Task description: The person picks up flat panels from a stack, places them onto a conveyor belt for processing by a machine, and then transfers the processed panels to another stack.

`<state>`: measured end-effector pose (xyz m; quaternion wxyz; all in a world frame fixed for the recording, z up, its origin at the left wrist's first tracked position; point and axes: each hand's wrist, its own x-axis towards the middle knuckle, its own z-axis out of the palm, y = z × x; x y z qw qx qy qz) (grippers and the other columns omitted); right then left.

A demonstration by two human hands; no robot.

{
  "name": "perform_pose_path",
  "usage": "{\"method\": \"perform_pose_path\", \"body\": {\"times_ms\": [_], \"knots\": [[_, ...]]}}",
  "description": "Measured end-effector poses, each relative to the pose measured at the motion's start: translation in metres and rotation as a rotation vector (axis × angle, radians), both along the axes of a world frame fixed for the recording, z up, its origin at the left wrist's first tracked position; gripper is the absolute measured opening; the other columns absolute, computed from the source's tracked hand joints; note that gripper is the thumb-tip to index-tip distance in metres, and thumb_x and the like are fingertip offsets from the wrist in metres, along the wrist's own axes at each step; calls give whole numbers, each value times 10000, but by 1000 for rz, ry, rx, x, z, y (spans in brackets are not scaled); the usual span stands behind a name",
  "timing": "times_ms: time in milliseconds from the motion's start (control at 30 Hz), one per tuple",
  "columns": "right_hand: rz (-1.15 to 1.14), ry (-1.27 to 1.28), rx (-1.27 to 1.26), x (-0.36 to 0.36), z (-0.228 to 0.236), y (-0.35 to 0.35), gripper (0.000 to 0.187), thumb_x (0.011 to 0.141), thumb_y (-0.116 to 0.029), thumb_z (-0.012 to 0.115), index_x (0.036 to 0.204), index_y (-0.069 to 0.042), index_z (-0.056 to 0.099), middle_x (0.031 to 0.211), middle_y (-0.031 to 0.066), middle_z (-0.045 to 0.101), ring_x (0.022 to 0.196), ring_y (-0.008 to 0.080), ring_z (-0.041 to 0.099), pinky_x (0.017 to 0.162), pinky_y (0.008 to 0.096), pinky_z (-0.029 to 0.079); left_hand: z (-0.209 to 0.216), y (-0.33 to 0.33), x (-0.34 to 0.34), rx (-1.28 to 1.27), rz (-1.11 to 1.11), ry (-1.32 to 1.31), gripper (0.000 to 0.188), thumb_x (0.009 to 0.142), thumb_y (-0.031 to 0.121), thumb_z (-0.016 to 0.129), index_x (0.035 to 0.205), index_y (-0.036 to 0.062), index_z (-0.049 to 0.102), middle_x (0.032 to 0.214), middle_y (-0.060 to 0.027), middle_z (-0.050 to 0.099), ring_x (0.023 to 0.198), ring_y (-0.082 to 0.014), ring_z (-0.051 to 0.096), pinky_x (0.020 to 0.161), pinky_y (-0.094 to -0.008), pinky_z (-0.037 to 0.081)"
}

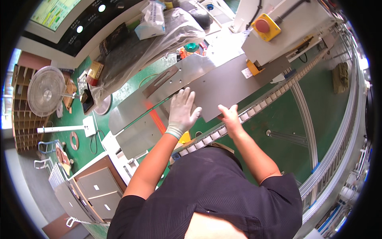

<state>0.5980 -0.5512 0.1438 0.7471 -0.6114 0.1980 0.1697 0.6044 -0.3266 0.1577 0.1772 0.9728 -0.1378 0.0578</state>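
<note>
Stretching forward and right from the left hand, spread flat at its left end and gripping nothing visible, the panel points lengthwise toward the machine, the half-curled right hand at its near edge, pinch unclear.

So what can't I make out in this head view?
All in the head view:
Right hand: some fingers, hidden by the hand itself.
Gloved left hand: its palm, hidden behind its own back.
Grey panel: part of its far end, behind the white housing.
Screen: cut off by the rim.
</note>
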Motion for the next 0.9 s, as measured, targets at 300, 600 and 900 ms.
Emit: {"method": "perform_pose_path", "body": {"times_ms": [300, 600, 900], "knots": [[-170, -45, -99, 58, -10, -71, 520, 943, -323, 679, 1296, -82, 382, 1292, 109, 531, 1127, 229, 565, 898, 433, 504, 2, -4, 3, 27, 6, 66, 621, 931, 430, 599, 1386, 12, 529, 1514, -199, 453, 1425, -384, 378, 1193, -520, 271], [11, -605, -559, -6, -33, 10, 505, 990, -173, 614, 1448, 17, 520, 1409, 208, 595, 1196, 308, 623, 951, 378, 506, -17, 46, -48, -58, -60, -22, 515, 947, 365, 586, 1351, 45, 580, 1496, -178, 502, 1441, -371, 400, 1212, -495, 268], [734, -977, -1211, -127, -13, 131, 251, 985, -296, 590, 1000, -103, 750, 939, 97, 735, 867, 331, 690, 763, 447, 517, -5, 256, -293, -15, 542, -110, 508, 766, 270, 752, 1196, 76, 565, 1257, -165, 550, 1184, -363, 529, 1021, -496, 406]]}}
